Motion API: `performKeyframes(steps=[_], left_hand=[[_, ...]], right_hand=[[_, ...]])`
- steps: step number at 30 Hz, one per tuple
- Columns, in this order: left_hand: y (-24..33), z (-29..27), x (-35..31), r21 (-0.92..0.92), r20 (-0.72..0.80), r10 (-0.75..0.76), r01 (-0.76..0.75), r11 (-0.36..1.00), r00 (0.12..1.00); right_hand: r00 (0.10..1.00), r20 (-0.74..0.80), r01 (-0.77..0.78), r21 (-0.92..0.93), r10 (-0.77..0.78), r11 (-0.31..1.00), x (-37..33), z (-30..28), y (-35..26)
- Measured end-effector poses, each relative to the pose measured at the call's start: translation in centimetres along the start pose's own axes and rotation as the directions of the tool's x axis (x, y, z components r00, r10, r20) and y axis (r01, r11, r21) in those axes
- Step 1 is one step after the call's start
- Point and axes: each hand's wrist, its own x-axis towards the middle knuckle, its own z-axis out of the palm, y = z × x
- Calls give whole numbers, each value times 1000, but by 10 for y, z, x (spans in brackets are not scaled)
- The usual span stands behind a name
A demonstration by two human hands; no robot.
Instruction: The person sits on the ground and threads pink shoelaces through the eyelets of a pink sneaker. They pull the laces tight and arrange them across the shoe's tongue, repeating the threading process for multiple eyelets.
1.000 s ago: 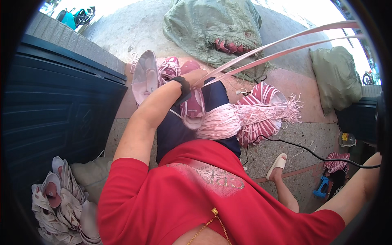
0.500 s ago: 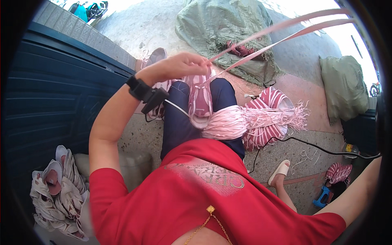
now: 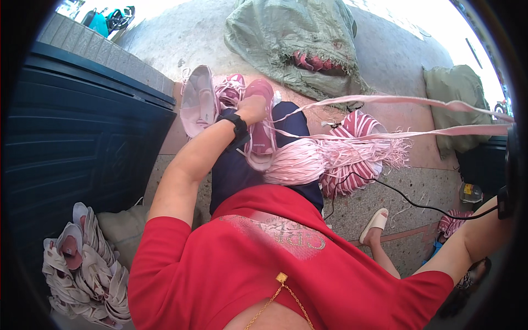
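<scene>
A pink shoe with a white rim lies on my lap, its far end pointing away from me. My left hand is on its far part, gripping it, with the fingers partly hidden. Two strands of a pale pink shoelace run from the shoe, pulled out to the right rim. My right forearm reaches that rim, but the hand is out of sight. A thick bundle of pale pink laces rests across my thigh, right of the shoe.
Laced pink shoes lie right of my knee. Paler shoes stand beyond my left arm, and more are piled at lower left. Green sacks sit ahead. A black cable crosses to my right arm; a blue panel stands left.
My left hand has come down from the raised lace onto the shoe. The two lace strands have swung lower at the right and stretch out more level.
</scene>
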Motion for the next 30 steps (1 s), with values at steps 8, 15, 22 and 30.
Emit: performKeyframes(steps=[8,15,22,30], left_hand=[[11,3,16,54,125,-98,91,994,987],[8,15,16,4,11,7,-7,1000,1000],[5,18,15,91,-26,131,-128,988,991],[20,27,14,263,-13,301,-287,921,953]], right_hand=[[808,-468,360,-89,-358,929,89,-99,-129],[997,-81,19,151,-7,988,251,37,3],[975,8,221,-113,-222,969,324,135,53],[932,-45,318,-376,-360,870,311,162,45]])
